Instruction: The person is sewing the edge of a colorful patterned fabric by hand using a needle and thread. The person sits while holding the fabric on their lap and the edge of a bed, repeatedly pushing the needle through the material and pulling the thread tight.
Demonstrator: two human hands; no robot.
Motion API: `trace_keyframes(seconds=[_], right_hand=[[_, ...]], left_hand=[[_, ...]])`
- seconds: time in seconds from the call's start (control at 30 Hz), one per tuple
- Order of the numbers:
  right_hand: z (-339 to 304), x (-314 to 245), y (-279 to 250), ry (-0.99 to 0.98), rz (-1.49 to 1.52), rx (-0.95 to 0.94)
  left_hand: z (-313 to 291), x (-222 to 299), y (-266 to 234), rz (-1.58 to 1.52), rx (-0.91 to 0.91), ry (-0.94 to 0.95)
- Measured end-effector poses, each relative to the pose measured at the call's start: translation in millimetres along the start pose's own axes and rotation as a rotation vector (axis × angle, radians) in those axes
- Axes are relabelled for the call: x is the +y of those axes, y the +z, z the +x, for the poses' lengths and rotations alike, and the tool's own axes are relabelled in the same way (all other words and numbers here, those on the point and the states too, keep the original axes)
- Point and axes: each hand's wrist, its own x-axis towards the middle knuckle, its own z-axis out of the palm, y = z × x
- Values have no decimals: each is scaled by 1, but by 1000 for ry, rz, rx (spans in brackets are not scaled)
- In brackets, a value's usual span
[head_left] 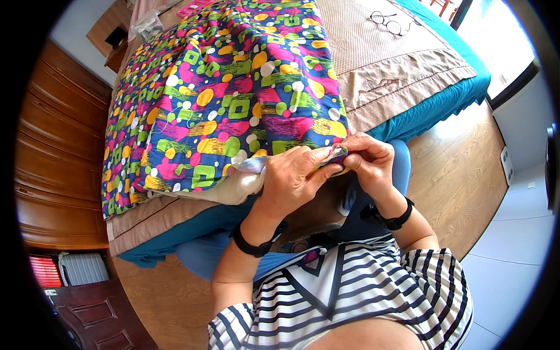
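Head camera view shows a multicoloured patterned quilt cover (204, 125), spread over the left part of a tan bedspread (364, 35). Its long axis runs from near to far, with a slight lean to the right. At its near right corner, the left hand (294, 178) and the right hand (374, 166) pinch the edge between thumbs and fingers, close together. White padding (228, 191) shows below the near edge. Round eyeglasses (389, 24) lie far right.

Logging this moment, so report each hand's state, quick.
Left hand: closed, pinching the edge of the multicoloured quilt cover.
Right hand: closed, pinching the same edge.
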Motion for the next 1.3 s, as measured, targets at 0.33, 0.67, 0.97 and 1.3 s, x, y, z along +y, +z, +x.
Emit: trace_keyframes(seconds=[0.33,0.67,0.97,1.3], right_hand=[[6,-11,-10,22,-115,-116],[16,-32,-15,51,-203,-254],[19,-38,-14,105,-307,-278],[16,-34,-7,-70,-378,-245]], left_hand=[[2,-1,-2,22,-65,103],[4,0,-2,156,-94,160],[1,-1,-4,239,-159,238],[3,0,-1,175,-111,188]])
